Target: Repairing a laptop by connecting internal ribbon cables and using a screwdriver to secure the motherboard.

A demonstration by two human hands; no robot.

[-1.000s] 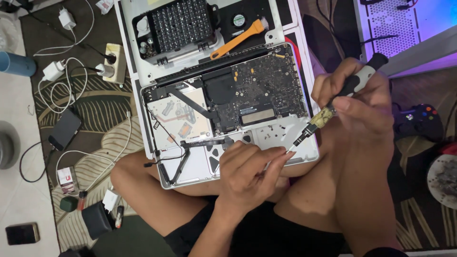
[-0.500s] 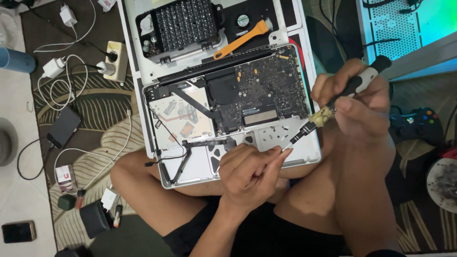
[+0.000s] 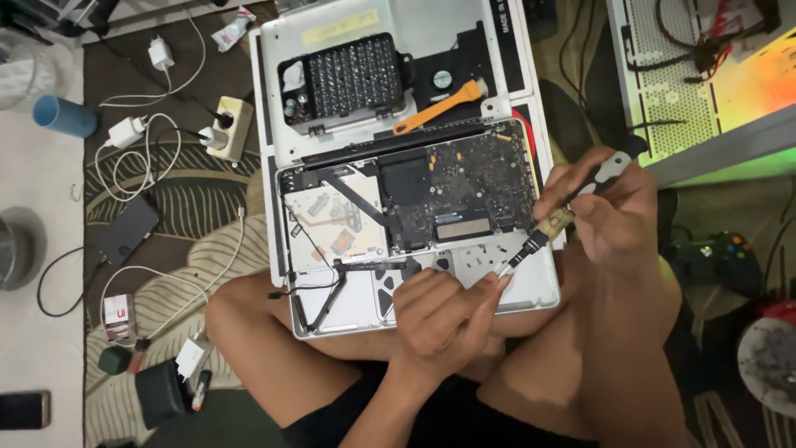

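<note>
An opened silver laptop [image 3: 332,307] rests bottom-up on my crossed legs, its dark circuit board [image 3: 464,187] exposed. My right hand [image 3: 609,211] grips a black screwdriver [image 3: 572,203] with a clear collar, tilted down to the left. Its tip meets the fingertips of my left hand [image 3: 439,319], which rests on the laptop's near edge, fingers pinched at the bit. Whether a screw sits between them is too small to tell.
The laptop's removed cover [image 3: 414,50] lies beyond, carrying a black bit set [image 3: 352,83], a small fan [image 3: 444,79] and an orange pry tool [image 3: 439,108]. Chargers and cables [image 3: 133,133] spread at left, with a phone [image 3: 21,411]. A lit computer case [image 3: 713,75] and game controller [image 3: 721,253] are at right.
Both hands stay almost where they were, with the screwdriver tip still at my left fingertips. The view has drifted slightly, and the computer case's light changed from blue to green-yellow.
</note>
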